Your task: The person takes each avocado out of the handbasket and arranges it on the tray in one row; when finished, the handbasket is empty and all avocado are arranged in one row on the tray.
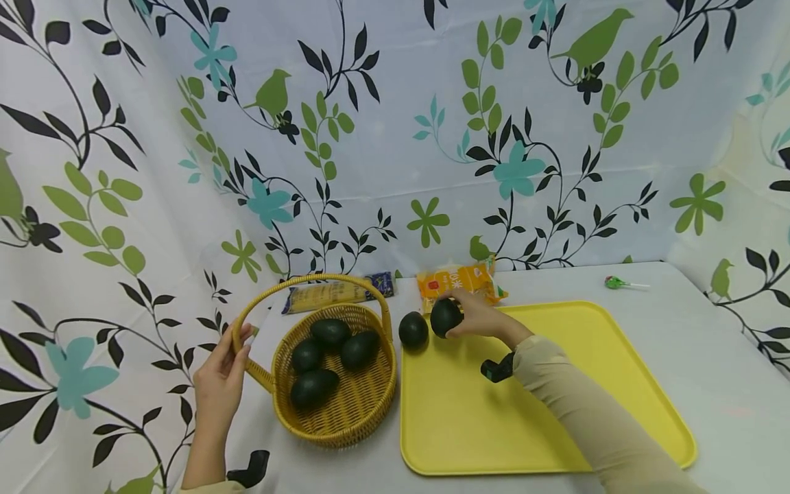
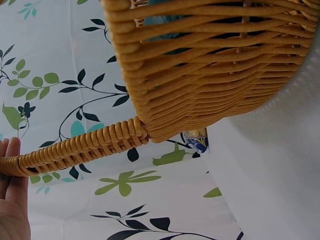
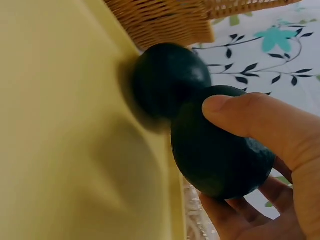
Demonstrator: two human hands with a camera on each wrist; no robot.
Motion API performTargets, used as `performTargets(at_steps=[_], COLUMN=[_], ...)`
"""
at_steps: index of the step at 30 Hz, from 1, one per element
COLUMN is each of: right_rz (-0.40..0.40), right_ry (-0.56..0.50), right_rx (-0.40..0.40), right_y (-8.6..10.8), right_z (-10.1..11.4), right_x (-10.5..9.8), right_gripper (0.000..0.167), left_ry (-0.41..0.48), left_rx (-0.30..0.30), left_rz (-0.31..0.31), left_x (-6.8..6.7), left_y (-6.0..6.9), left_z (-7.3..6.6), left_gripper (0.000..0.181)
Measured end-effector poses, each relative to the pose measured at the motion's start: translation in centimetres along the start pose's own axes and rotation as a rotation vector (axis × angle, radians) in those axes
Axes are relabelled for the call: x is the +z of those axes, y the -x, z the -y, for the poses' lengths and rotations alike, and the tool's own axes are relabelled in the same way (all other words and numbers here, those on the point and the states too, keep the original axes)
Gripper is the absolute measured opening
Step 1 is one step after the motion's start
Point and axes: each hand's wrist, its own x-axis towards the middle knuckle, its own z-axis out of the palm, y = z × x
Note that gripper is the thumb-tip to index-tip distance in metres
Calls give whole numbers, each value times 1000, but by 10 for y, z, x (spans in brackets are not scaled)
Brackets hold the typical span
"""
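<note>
My left hand point(image 1: 220, 384) holds the arched handle point(image 1: 249, 312) of a yellow wicker basket point(image 1: 382, 405) on its left side; the left wrist view shows fingers point(image 2: 15, 185) at the woven handle point(image 2: 80, 150). Inside the basket lie several dark green avocados point(image 1: 315, 389). My right hand point(image 1: 478, 317) grips another avocado point(image 1: 446, 317) between thumb and fingers, over the back left of a yellow tray point(image 1: 524, 412). In the right wrist view the held avocado point(image 3: 220, 145) overlaps a loose avocado point(image 3: 170, 80); whether they touch I cannot tell. That loose avocado point(image 1: 413, 331) sits at the tray's back left corner.
Behind the basket lies a long yellow and blue packet point(image 1: 336, 296). An orange snack packet point(image 1: 459, 281) is behind the tray, and a green-wrapped lollipop point(image 1: 617, 283) lies at the back right of the white table point(image 1: 728, 384). Patterned cloth point(image 1: 395, 137) hangs along the back and sides.
</note>
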Motion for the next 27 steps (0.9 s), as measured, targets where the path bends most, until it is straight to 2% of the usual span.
performTargets(at_steps=[2,9,13,20,27], right_rz=[31,109,128,144,152], right_ry=[-3,0,-48,-11,-8], right_rx=[11,24,37,0,12], right_y=[-3,-15,-18,-22,-21], right_z=[-6,-19,-23,-24,-22], right_x=[4,15,17,19,21], right_gripper=[75,77,78,83,92], left_ry=[3,-3,2,0,-1], left_rx=[22,16,15,9,-1], left_rz=[0,1,-1,-7,-1], left_x=[0,0,0,0,1], left_y=[0,0,0,-1,0], left_z=[0,-1,-1,-1,-1], left_gripper=[53,54,54,53,53])
